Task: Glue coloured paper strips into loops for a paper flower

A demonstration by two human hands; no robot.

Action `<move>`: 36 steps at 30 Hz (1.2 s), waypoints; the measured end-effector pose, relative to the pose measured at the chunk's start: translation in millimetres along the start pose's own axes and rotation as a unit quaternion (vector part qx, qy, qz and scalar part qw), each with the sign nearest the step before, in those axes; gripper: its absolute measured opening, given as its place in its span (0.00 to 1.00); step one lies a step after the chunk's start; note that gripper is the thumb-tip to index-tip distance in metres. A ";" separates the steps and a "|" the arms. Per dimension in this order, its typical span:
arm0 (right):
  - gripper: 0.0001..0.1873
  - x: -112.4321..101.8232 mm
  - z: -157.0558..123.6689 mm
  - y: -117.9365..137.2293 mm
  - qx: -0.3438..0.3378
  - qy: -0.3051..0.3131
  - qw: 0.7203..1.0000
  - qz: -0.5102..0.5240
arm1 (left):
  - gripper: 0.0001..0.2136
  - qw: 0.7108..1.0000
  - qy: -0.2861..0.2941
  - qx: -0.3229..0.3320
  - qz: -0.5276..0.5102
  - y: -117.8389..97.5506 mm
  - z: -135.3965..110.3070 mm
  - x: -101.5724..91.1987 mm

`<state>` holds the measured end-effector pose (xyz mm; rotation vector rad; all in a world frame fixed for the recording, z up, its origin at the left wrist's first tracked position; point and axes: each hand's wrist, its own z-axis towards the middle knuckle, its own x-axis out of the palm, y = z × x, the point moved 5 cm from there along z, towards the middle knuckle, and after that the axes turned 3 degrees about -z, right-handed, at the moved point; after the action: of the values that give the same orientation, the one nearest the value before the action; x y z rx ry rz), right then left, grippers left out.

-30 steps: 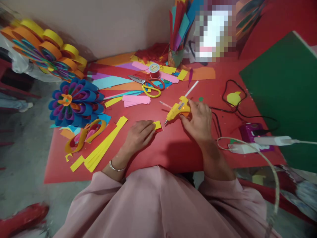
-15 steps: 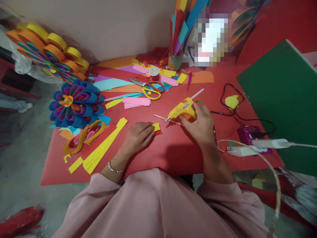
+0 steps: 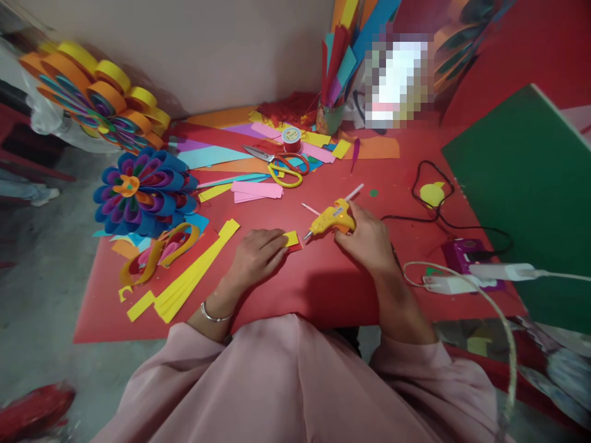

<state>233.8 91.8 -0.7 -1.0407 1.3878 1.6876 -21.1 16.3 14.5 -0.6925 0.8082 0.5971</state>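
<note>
My right hand [image 3: 370,241] is wrapped round the handle of a yellow hot glue gun [image 3: 330,219]. A clear glue stick [image 3: 355,191] pokes out of the gun's back end. Its metal nozzle points left, close to a small yellow paper strip [image 3: 291,238]. My left hand [image 3: 258,255] presses that strip against the table, fingers together over it. A bit of red paper shows under the strip's edge. Behind the gun lies a thin pale stick [image 3: 311,209], partly hidden.
On the red table [image 3: 295,289] lie scissors [image 3: 277,163], a thread spool [image 3: 292,140], pink strips [image 3: 257,191] and yellow strips [image 3: 194,277]. Paper flowers [image 3: 138,191] stand at left. A black cord [image 3: 401,217], a purple power box [image 3: 464,252] and a green board [image 3: 517,197] are at right.
My right hand has brought the glue gun down and slightly left, its nozzle nearer the yellow strip. My left hand stays on the strip.
</note>
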 end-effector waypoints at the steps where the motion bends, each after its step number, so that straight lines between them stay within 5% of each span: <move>1: 0.34 0.6 0.8 -1.8 -0.002 -0.010 1.000 -0.010 | 0.10 1.000 0.001 0.000 -0.001 0.2 -0.3 0.3; 11: 0.28 -7.6 5.0 -14.9 0.004 -0.162 0.986 -0.036 | 0.09 1.000 0.000 -0.007 0.007 -0.8 1.1 -0.9; 16: 0.22 -10.6 -4.4 1.4 -0.080 -0.119 0.988 -0.059 | 0.08 1.000 0.004 -0.014 -0.002 -2.5 3.0 -1.6; 23: 0.19 -5.0 -5.9 13.4 -0.091 -0.059 0.987 -0.121 | 0.08 1.000 -0.009 -0.020 -0.012 -3.6 5.4 -0.6; 36: 0.15 -3.2 -7.1 17.4 -0.131 -0.069 0.978 -0.147 | 0.09 1.000 0.000 -0.025 -0.001 -1.5 3.0 4.2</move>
<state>220.7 81.7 8.7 -1.1840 0.8896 1.7112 -16.4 18.5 13.1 -0.7398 0.7946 0.6172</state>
